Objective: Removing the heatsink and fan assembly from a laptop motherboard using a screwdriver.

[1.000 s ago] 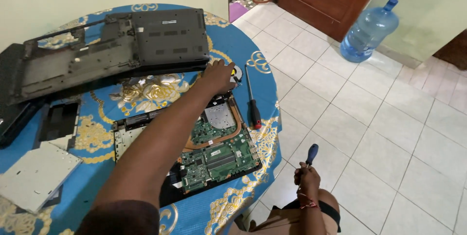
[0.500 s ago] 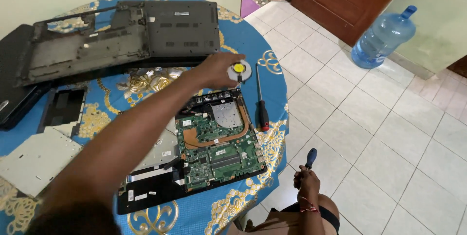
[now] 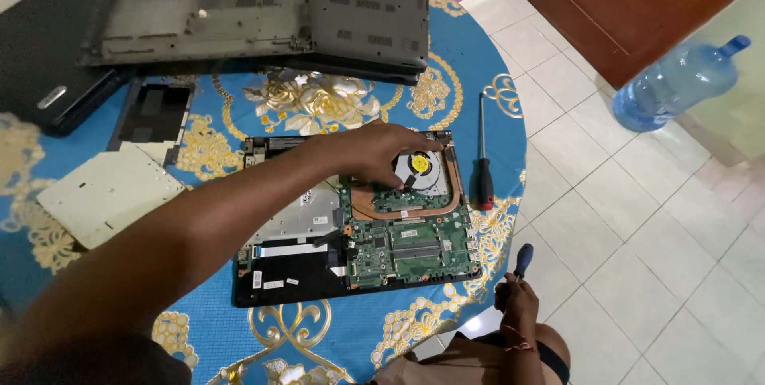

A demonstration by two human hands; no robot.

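Bare forearms — red thread wristband (image 3: 518, 347)

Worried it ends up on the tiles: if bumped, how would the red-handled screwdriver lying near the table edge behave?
The red-handled screwdriver looks round-shafted and lies loose on the smooth tablecloth, so it would probably roll or slide. It sits close to the edge, so a nudge rightward might drop it. It seems rigid and handle-heavy.
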